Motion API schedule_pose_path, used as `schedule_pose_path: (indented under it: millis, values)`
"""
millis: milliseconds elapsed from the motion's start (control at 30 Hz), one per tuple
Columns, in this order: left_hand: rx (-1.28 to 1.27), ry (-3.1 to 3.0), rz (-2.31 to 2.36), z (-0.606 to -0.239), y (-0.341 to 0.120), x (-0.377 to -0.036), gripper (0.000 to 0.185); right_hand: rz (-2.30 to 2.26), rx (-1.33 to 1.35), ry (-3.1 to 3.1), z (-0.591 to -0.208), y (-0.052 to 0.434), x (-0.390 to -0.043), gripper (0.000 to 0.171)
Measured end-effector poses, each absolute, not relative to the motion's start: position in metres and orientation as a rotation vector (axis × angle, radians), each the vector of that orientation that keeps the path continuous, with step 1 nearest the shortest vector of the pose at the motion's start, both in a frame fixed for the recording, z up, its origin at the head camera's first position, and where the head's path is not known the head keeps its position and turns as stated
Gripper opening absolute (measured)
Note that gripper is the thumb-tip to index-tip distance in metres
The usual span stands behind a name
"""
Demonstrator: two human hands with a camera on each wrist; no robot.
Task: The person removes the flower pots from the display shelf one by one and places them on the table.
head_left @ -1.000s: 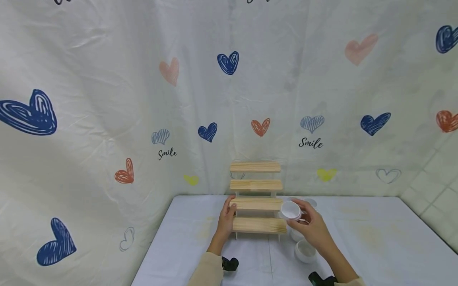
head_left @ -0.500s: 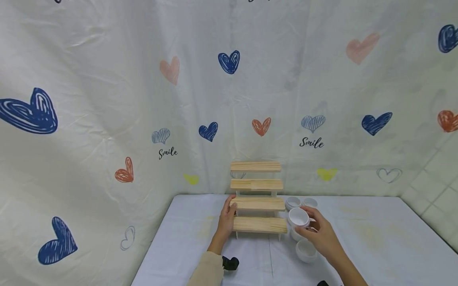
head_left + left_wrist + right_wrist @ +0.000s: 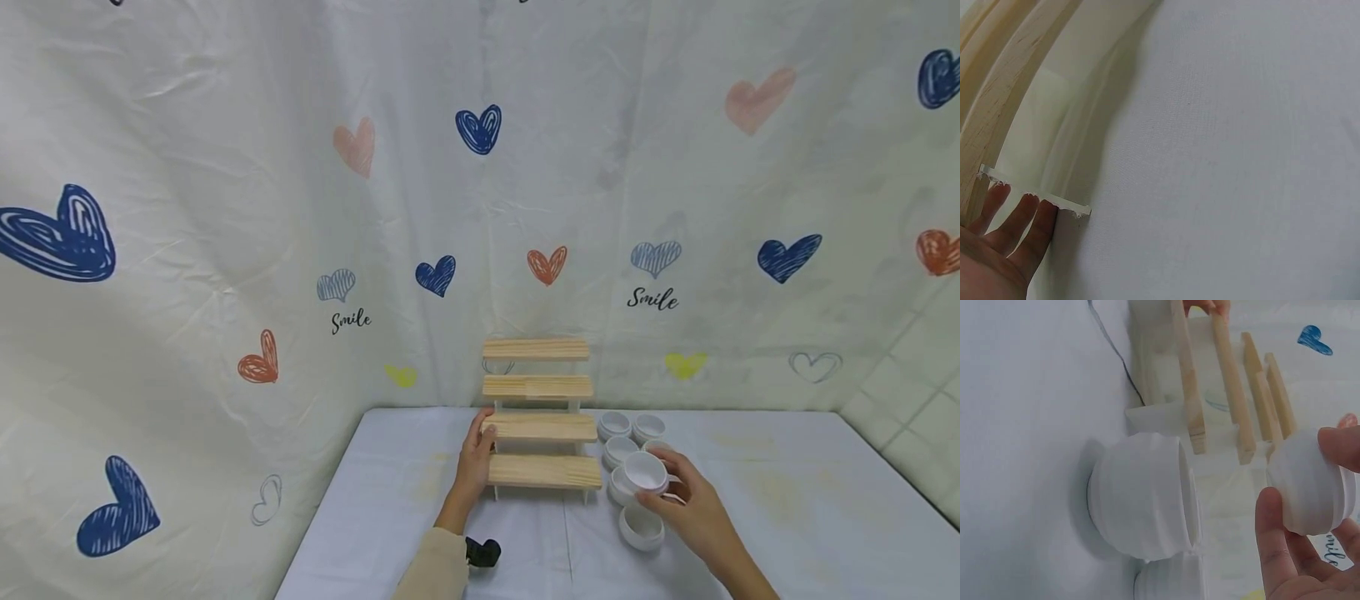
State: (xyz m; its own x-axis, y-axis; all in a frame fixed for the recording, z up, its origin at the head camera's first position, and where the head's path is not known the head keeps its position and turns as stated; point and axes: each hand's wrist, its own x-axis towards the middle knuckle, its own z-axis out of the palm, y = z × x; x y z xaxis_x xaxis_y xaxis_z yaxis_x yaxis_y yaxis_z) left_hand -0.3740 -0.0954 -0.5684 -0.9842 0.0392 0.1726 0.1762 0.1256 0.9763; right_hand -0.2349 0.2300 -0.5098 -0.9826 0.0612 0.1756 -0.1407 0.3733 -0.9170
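A small white cup (image 3: 645, 472) is held in my right hand (image 3: 701, 508), pinched between thumb and fingers. It hangs above other white cups to the right of a four-step wooden display shelf (image 3: 543, 472). In the right wrist view the held cup (image 3: 1310, 481) shows a ribbed side, apart from a larger-looking cup (image 3: 1141, 497) on the table. My left hand (image 3: 472, 462) grips the left end of the shelf's second board from the bottom. In the left wrist view its fingers (image 3: 1035, 231) lie behind the shelf's white side support (image 3: 1035, 187); the thumb is hidden there.
Several white cups stand on the white-covered table (image 3: 780, 500), the nearest cup (image 3: 641, 529) toward me and another cup (image 3: 615, 425) at the back. A cloth with printed hearts hangs behind the table. A dark device (image 3: 482, 552) sits by the left sleeve.
My right hand has carried the cup away from the shelf, rightward and toward me, uncovering cups behind it. The left hand keeps its grip on the shelf in the same place.
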Motion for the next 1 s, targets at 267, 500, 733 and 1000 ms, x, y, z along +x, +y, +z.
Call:
schedule_pose_path:
  millis: [267, 500, 733, 1000]
  values:
    - [-0.220, -2.286, -1.996, -0.565, -0.096, -0.373, 0.040, 1.655, -0.019, -2.488, -0.520, 0.244, -0.226, 0.073]
    - [-0.223, -2.276, -2.012, -0.565, -0.096, -0.372, 0.040, 1.645, -0.086, -2.526, -0.524, 0.253, -0.219, 0.074]
    - [-0.241, -2.279, -2.009, -0.565, -0.096, -0.372, 0.040, 1.636, -0.141, -2.553, -0.529, 0.260, -0.214, 0.074]
    - [-0.238, -2.277, -2.015, -0.566, -0.096, -0.372, 0.040, 1.608, -0.251, -2.640, -0.537, 0.272, -0.213, 0.081]
